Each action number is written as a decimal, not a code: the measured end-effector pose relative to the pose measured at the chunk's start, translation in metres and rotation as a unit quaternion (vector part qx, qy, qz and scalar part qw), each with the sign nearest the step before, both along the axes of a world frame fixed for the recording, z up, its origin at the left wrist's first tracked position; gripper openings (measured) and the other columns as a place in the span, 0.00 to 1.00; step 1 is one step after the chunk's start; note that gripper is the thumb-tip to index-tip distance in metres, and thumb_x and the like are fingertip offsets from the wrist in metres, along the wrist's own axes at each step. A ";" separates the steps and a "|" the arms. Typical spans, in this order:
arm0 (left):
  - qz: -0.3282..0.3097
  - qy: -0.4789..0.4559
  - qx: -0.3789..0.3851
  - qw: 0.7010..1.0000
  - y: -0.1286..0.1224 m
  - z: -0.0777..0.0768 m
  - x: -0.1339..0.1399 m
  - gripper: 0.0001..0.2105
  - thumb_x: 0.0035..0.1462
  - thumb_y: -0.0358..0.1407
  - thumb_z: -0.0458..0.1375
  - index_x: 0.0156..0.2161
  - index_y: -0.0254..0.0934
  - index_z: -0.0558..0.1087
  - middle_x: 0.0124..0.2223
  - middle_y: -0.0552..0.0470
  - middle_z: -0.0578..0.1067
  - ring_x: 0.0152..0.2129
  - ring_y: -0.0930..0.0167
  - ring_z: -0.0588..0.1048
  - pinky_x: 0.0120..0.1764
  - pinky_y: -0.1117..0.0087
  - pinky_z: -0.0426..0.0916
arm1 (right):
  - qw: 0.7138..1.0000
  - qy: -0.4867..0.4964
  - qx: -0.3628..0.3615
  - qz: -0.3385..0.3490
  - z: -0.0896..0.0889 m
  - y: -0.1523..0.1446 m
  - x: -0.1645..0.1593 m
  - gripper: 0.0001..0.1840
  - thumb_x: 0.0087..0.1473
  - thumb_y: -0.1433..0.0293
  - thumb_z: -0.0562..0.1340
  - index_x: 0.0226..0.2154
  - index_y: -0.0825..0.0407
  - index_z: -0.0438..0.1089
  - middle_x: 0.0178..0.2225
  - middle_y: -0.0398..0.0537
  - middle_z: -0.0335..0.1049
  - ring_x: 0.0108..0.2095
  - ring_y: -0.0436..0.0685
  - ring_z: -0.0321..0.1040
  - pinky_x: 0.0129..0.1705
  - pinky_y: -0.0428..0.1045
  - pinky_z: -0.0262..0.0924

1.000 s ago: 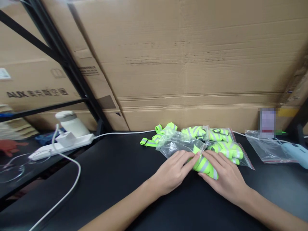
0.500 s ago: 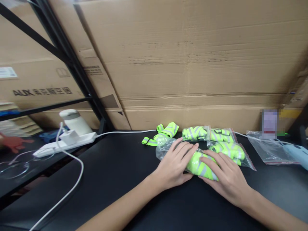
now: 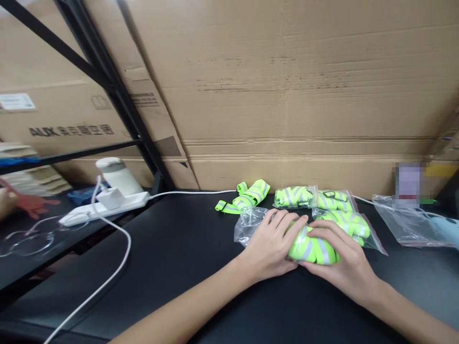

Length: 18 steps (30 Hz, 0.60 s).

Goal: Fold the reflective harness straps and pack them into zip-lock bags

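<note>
Between my two hands is a rolled bundle of neon-green reflective strap (image 3: 312, 248) with grey stripes. My left hand (image 3: 274, 246) is closed over the bundle's left part and over a clear plastic bag (image 3: 247, 227) that spreads out to the left. The bag seems to cover some of the bundle; how much, I cannot tell. On the right end, my right hand (image 3: 346, 255) curls its fingers over the top, thumb low at the front. Behind my hands lie several bagged green straps (image 3: 342, 222). A loose green reflective strap (image 3: 253, 196) rests at the back left.
An empty clear zip bag (image 3: 401, 224) lies to the right beside a light-blue object (image 3: 444, 229). On the left are a white power strip (image 3: 77, 215), a white bottle (image 3: 120, 177) and a trailing cable (image 3: 124, 260). Large cardboard (image 3: 287, 110) stands behind the black table (image 3: 172, 267).
My hands and the bundle have shifted slightly right, and more of the bundle's striped front shows. The whole view has also moved a little. A person's hand at the far left has moved.
</note>
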<state>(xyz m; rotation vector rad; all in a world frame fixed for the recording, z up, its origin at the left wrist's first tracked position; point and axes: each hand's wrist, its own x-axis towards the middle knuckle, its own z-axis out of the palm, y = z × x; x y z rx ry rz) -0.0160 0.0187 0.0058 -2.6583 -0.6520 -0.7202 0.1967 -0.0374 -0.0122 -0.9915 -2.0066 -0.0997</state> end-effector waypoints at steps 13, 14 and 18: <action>0.020 -0.060 -0.082 0.995 0.006 -0.001 -0.007 0.22 0.56 0.47 0.62 0.50 0.35 0.71 0.43 0.45 0.77 0.39 0.60 0.74 0.44 0.58 0.65 | 0.991 -0.126 -0.027 0.020 0.002 -0.006 0.007 0.34 0.53 0.68 0.66 0.61 0.51 0.61 0.63 0.64 0.60 0.61 0.70 0.66 0.54 0.62 0.71; 0.025 -0.070 -0.107 0.992 0.008 -0.001 -0.008 0.24 0.53 0.47 0.65 0.50 0.36 0.70 0.43 0.46 0.77 0.39 0.60 0.74 0.44 0.58 0.66 | 0.991 -0.134 -0.013 0.016 0.003 -0.005 0.010 0.31 0.55 0.70 0.64 0.61 0.52 0.62 0.63 0.64 0.61 0.61 0.69 0.66 0.54 0.62 0.71; 0.030 -0.083 -0.187 0.978 0.009 0.002 -0.012 0.31 0.42 0.41 0.71 0.52 0.38 0.69 0.45 0.48 0.77 0.40 0.60 0.74 0.45 0.58 0.67 | 0.987 -0.143 0.057 0.033 0.004 0.001 0.021 0.21 0.61 0.76 0.58 0.56 0.53 0.67 0.56 0.62 0.70 0.55 0.64 0.72 0.49 0.58 0.74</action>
